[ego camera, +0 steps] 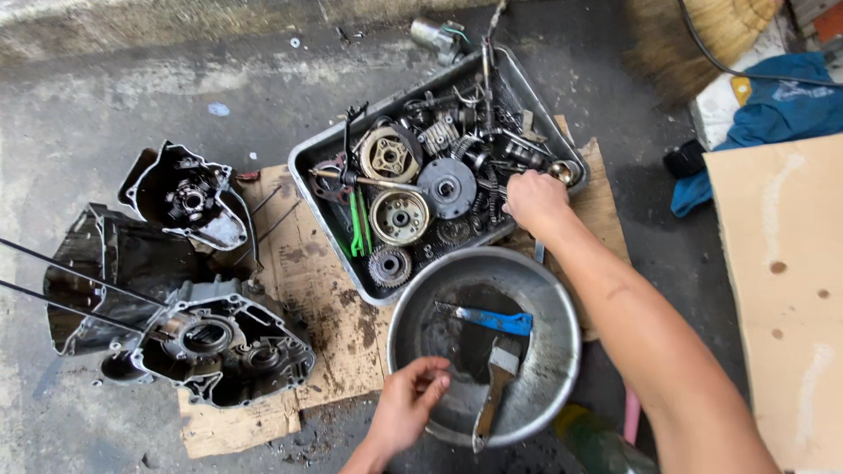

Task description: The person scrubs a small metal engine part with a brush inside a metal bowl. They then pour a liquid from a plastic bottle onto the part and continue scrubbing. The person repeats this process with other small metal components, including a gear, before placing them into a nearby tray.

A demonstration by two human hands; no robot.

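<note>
The tray (309, 172), a metal pan packed with gears, clutch discs and springs, sits on cardboard (325, 325) ahead of both hands; loaded so, it likely handles heavy and oily, best taken by its rim. The basin (566, 351), round and steel, lies between the hands with dark fluid, a brush (496, 379) and a blue tool (493, 320) inside. The right hand (536, 200) reaches into the tray's near corner, fingers curled among small parts; what it grips cannot be told. The left hand (408, 405) rests loosely curled on the basin's near rim, pinching nothing visible.
</note>
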